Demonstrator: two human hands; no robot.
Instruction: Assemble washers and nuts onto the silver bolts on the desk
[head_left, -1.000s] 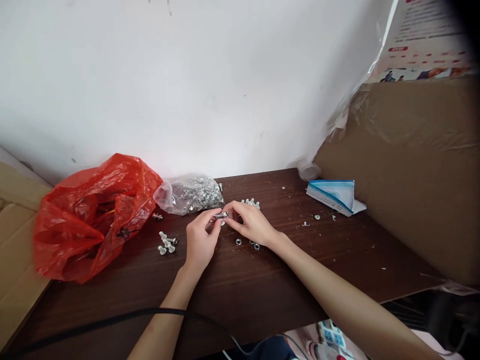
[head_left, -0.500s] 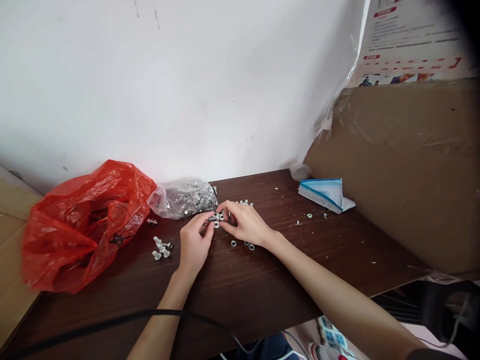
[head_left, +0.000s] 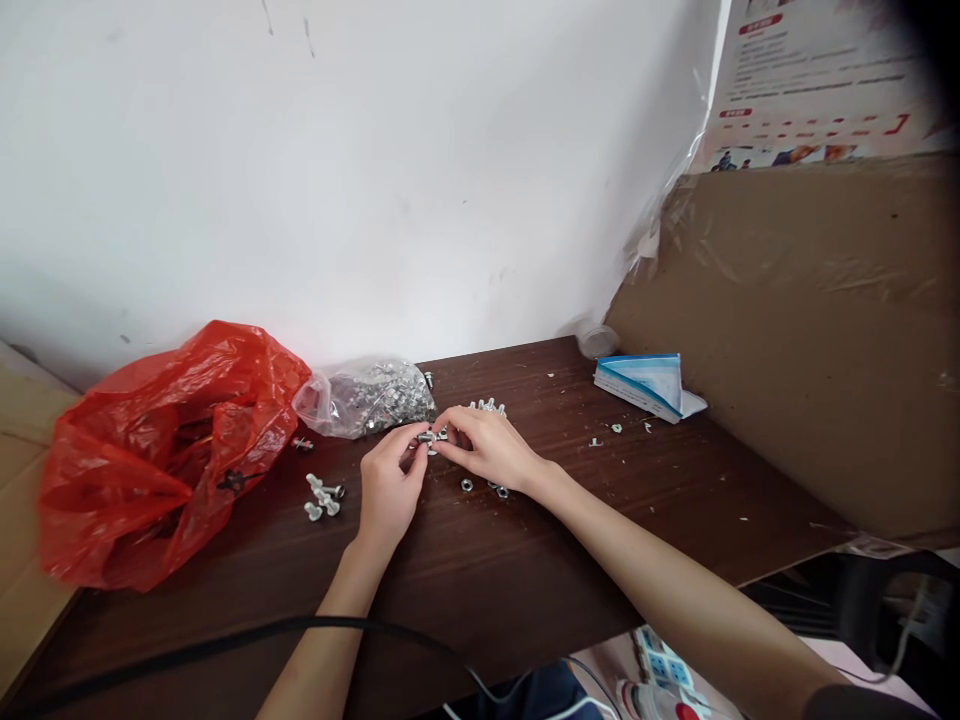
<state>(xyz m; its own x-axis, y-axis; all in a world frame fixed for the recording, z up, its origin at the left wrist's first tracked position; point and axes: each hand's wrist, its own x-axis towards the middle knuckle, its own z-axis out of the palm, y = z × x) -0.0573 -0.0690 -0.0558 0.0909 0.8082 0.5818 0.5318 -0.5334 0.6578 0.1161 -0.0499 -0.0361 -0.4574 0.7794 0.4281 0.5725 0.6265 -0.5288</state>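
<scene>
Between my two hands is a small metal bolt, lying sideways just above the table. My left hand pinches its left end with thumb and forefinger. From the other side, my right hand has its fingertips closed at the bolt's right end, where a nut seems to sit; the fingers partly hide it. Loose nuts lie below my right hand, and several upright bolts stand behind it. Left of my left hand is a small pile of bolts.
A clear bag of metal hardware lies against the wall, beside a red plastic bag. On the right are a folded blue-and-white packet and a large cardboard box. A black cable crosses the near side.
My right fingertips have shifted slightly left and closed in around the bolt's end. My left hand keeps its pinch almost unmoved. The whole view has shifted a little.
</scene>
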